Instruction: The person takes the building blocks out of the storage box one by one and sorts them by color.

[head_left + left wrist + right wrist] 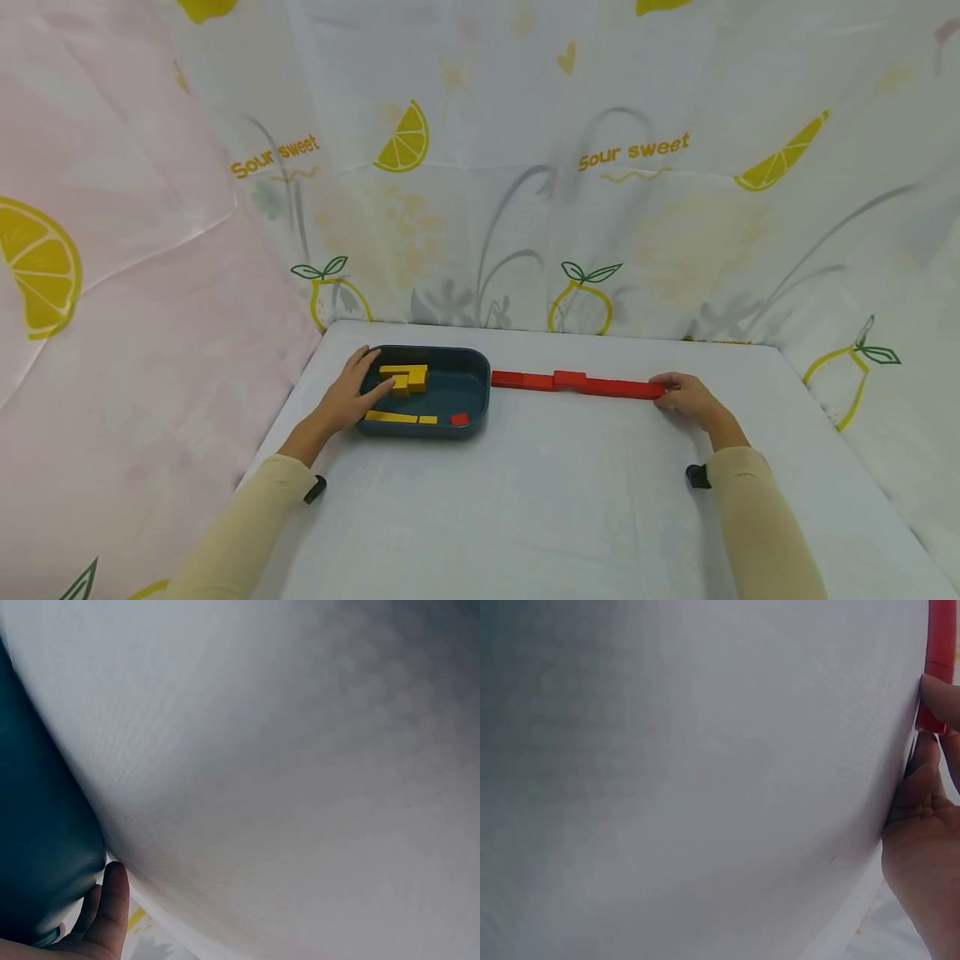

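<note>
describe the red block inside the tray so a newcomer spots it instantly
On the white table, find the dark blue tray held by the left hand. Inside, towards its near right corner, lies a small red block, right of the yellow blocks. It is the only red piece in the tray; the other red blocks form a row outside.

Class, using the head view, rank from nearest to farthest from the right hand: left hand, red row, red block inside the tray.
1. Red row: right hand pinches its right end.
2. Red block: inside the tray, near-right corner.
3. Left hand: at the tray's left side.
</note>
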The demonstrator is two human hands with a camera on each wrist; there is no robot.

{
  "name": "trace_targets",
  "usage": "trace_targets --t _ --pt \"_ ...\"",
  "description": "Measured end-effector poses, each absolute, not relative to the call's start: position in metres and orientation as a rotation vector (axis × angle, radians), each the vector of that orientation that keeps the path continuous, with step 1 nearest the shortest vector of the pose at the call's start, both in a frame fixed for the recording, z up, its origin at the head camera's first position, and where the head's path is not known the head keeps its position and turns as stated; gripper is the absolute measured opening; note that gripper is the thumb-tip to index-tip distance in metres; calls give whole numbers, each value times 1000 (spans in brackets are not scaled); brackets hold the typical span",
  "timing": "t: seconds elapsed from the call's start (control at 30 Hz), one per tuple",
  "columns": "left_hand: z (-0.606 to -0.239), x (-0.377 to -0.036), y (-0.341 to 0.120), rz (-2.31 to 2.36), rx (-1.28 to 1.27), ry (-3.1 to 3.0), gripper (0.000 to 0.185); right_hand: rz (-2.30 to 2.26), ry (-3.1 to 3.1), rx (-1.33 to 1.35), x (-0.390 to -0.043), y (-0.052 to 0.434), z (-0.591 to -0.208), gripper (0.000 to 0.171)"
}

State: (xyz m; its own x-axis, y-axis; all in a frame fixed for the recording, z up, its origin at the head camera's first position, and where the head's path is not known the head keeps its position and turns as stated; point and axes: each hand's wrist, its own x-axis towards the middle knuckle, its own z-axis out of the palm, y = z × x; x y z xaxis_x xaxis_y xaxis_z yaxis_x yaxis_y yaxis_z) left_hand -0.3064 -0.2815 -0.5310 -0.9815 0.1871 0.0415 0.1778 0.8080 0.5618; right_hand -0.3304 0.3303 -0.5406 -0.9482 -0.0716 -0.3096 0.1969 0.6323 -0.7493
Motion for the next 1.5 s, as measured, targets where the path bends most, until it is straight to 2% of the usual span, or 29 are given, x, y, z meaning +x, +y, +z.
trace_targets --t 1.5 --pt "-533 -307 -282 937 317 2979 83 -1224 2566 106 -329 325 -543 49"
